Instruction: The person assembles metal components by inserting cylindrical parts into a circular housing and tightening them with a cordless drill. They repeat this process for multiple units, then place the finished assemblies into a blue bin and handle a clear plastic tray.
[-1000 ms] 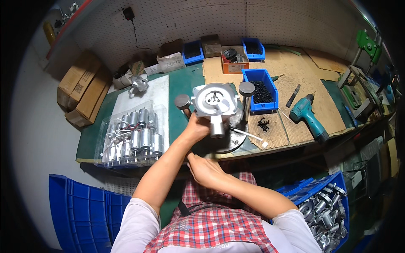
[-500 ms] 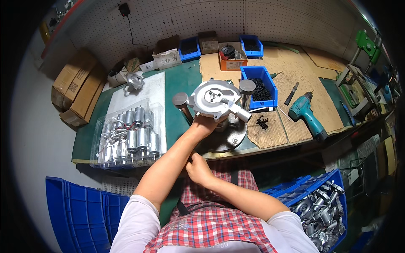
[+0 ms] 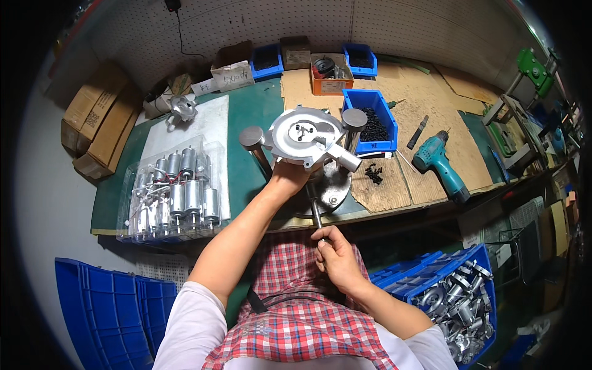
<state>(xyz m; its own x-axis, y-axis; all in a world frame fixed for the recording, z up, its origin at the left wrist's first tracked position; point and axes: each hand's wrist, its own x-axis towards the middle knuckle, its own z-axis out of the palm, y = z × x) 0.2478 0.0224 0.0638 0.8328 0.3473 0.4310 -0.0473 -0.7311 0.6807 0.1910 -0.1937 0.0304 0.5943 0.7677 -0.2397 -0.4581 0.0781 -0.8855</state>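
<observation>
A round silver cast-metal housing (image 3: 324, 125) with a side spout sits between two round-capped posts (image 3: 251, 136) of a metal fixture. Dark screw heads show around its centre. My left hand (image 3: 288, 179) reaches beneath the near edge of this housing, and its fingers are hidden there. At the bench's front edge, my right hand (image 3: 338, 258) is closed around the near end of a metal rod (image 3: 316, 208), which slants up to the fixture's round base (image 3: 336, 190). The rod's far end disappears under the housing.
Several silver motors (image 3: 192, 196) stand in a clear tray at left. To the right are a blue bin (image 3: 393, 128) of black screws, loose screws (image 3: 374, 174) and a teal power drill (image 3: 441, 166). A blue crate (image 3: 490, 302) of metal parts stands low at right.
My right hand has moved right from beneath my left forearm and now grips the rod, which has come into view. My left hand stays under the housing. The whole view has shifted slightly.
</observation>
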